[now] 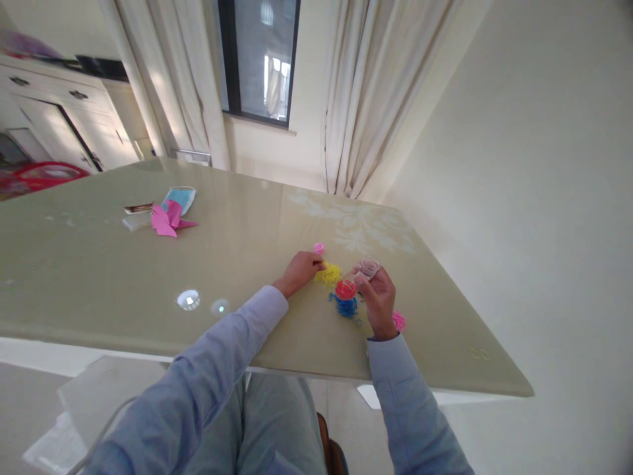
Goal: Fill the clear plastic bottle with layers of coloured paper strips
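Note:
My left hand [302, 271] reaches to the left edge of a loose pile of yellow rubber bands [330, 273], its fingertips drawn together there. What lies between those fingertips, if anything, is hidden. My right hand [378, 297] grips a small clear plastic container [368, 266] above the table, to the right of the yellow pile. Just left of that hand sits a bunch of red rubber bands [345, 289], close against a pile of blue rubber bands [346, 307]. Pink bands [399, 321] show partly behind my right wrist. A small pink bunch [319, 248] lies beyond my left fingers.
The glossy table [247, 218] ends at a front edge close to my lap. Toward its far left lie a folded pink paper piece [171, 219], a blue face mask [180, 199] and a small narrow packet [139, 208]. A wall [534, 198] rises along the right side.

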The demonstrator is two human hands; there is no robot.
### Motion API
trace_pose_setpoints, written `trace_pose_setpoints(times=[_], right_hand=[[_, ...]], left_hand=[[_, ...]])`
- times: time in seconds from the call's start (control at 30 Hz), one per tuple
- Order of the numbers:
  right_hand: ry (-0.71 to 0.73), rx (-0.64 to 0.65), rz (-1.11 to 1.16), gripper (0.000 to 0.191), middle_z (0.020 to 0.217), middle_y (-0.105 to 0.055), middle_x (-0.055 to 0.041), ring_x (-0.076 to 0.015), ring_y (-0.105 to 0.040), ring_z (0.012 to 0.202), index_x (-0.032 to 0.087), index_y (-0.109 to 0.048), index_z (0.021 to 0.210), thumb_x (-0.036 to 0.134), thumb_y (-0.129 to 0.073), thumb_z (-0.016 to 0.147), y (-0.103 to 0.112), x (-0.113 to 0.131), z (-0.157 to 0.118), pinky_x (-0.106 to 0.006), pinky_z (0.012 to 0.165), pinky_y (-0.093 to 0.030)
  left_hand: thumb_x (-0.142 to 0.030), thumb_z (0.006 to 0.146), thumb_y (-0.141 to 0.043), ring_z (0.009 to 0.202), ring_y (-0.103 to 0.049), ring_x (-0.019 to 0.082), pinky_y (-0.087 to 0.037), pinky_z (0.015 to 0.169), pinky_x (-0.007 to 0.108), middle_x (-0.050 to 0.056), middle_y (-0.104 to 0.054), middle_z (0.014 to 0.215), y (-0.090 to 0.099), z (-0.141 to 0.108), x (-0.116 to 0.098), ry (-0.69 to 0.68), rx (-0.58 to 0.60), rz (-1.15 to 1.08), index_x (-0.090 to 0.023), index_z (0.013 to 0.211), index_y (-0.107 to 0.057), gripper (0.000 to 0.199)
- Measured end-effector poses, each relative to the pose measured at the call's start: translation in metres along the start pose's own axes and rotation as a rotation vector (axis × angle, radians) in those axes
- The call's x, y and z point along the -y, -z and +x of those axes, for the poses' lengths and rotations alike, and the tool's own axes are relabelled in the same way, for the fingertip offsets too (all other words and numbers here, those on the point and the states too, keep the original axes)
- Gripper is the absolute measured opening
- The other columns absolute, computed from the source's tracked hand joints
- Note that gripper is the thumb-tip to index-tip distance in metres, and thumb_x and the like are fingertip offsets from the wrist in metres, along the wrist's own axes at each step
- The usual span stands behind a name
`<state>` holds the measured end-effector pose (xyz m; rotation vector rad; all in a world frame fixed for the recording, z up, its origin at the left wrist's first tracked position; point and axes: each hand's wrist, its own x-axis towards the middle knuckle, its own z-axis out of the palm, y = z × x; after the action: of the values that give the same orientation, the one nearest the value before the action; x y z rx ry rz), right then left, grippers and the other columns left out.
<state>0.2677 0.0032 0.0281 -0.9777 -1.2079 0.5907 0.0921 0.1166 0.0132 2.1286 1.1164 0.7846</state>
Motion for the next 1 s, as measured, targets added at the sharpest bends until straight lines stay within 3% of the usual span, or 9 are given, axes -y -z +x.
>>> trace_pose_setpoints(times=[0.17, 0.27, 0.33, 0.47, 0.63, 0.87, 1.0], right_hand=[[0.009, -0.071, -0.014, 0.034, 0.09, -0.071, -0.0052, -0.0202, -0.066, 0.081, 0.022, -0.069, 0.099, 0.047, -0.077, 0.079, 0.004, 0.0, 0.001, -0.036, 0.078, -0.054], [-0.001, -0.079, -0.017, 0.034, 0.089, -0.071, -0.0053, -0.0199, -0.065, 0.078, 0.022, -0.069, 0.099, 0.048, -0.075, 0.079, 0.005, -0.001, 0.0, -0.034, 0.073, -0.054], [-0.018, -0.019, 0.007, 0.035, 0.087, -0.071, -0.0052, -0.0201, -0.066, 0.078, 0.022, -0.07, 0.099, 0.049, -0.077, 0.077, 0.005, 0.0, -0.002, -0.034, 0.073, -0.055], [-0.053, 0.226, 0.017, 0.035, 0.09, -0.072, -0.0051, -0.0215, -0.067, 0.082, 0.023, -0.072, 0.1, 0.048, -0.079, 0.076, 0.0, 0.001, -0.008, -0.037, 0.079, -0.056], [-0.047, 0.409, -0.04, 0.037, 0.096, -0.073, -0.0069, -0.0238, -0.068, 0.089, 0.022, -0.073, 0.102, 0.048, -0.079, 0.076, -0.006, -0.002, -0.015, -0.04, 0.085, -0.057], [0.071, 0.519, -0.133, 0.035, 0.102, -0.073, -0.0077, -0.0252, -0.068, 0.095, 0.023, -0.073, 0.105, 0.046, -0.078, 0.079, -0.012, -0.003, -0.015, -0.041, 0.09, -0.053], [0.118, 0.541, -0.173, 0.036, 0.1, -0.074, -0.0071, -0.0248, -0.068, 0.093, 0.022, -0.073, 0.104, 0.048, -0.078, 0.079, -0.016, 0.002, -0.015, -0.039, 0.088, -0.053]], left_hand=[[-0.021, 0.076, -0.068, 0.061, -0.048, 0.012, -0.04, 0.066, 0.025, -0.002, -0.052, 0.054, 0.006, 0.0, 0.005, 0.13, -0.053, -0.237, -0.013, 0.057, -0.065, 0.02], [-0.025, 0.077, -0.07, 0.059, -0.051, 0.011, -0.047, 0.064, 0.025, -0.002, -0.054, 0.057, 0.01, -0.006, 0.006, 0.228, -0.033, -0.449, -0.012, 0.067, -0.069, 0.017], [-0.03, 0.079, -0.073, 0.062, -0.056, 0.01, -0.052, 0.066, 0.026, 0.001, -0.061, 0.066, 0.016, -0.014, 0.004, 0.277, 0.002, -0.609, -0.01, 0.077, -0.071, 0.02], [-0.036, 0.076, -0.082, 0.068, -0.061, 0.01, -0.057, 0.067, 0.023, 0.008, -0.069, 0.08, 0.031, -0.041, -0.004, 0.331, 0.083, -0.858, -0.009, 0.081, -0.073, 0.028], [-0.022, 0.076, -0.084, 0.066, -0.063, 0.007, -0.056, 0.062, 0.015, 0.006, -0.068, 0.081, 0.045, -0.081, -0.017, 0.487, 0.139, -1.267, -0.011, 0.082, -0.073, 0.017], [-0.02, 0.063, -0.092, 0.065, -0.063, 0.007, -0.054, 0.059, 0.013, 0.003, -0.066, 0.075, 0.05, -0.106, -0.035, 0.551, 0.166, -1.402, -0.011, 0.077, -0.073, 0.026], [-0.036, 0.058, -0.094, 0.067, -0.062, 0.009, -0.055, 0.064, 0.02, 0.003, -0.07, 0.077, 0.047, -0.111, -0.042, 0.459, 0.093, -1.249, -0.011, 0.078, -0.075, 0.037]])
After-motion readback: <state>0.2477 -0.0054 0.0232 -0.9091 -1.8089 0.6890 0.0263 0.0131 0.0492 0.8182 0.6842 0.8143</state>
